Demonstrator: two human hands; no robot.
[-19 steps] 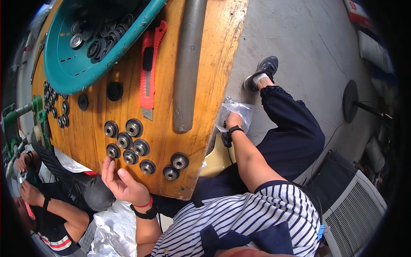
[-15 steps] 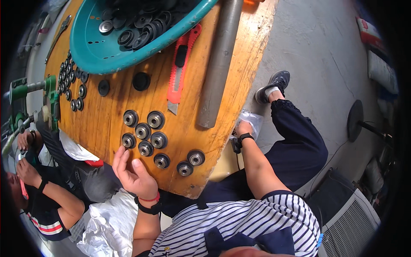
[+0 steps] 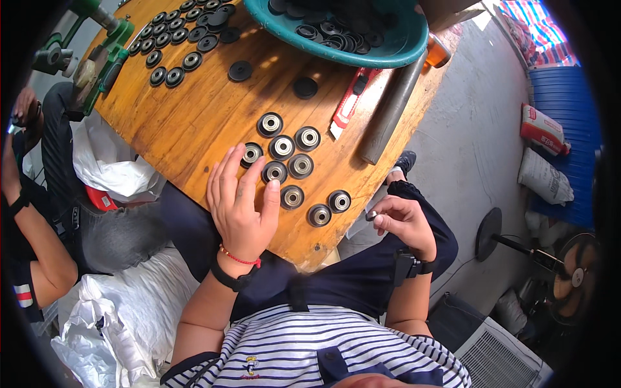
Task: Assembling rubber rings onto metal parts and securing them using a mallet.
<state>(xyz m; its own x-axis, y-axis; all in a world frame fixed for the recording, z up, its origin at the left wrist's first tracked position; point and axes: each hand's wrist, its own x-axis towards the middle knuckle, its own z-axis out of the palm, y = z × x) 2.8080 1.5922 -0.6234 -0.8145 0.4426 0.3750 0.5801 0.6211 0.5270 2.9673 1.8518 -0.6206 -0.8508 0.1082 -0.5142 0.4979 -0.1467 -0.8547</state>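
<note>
wooden tabletop (image 3: 187,129) beneath palm-down left hand (image 3: 242,210)

Nine near wheels (image 3: 281,147) — two lone discs (image 3: 305,87) — one knife (image 3: 350,103), one basin (image 3: 349,61).

Striped shirt (image 3: 294,339), navy trousers (image 3: 352,284), red bracelet (image 3: 239,260)
</note>
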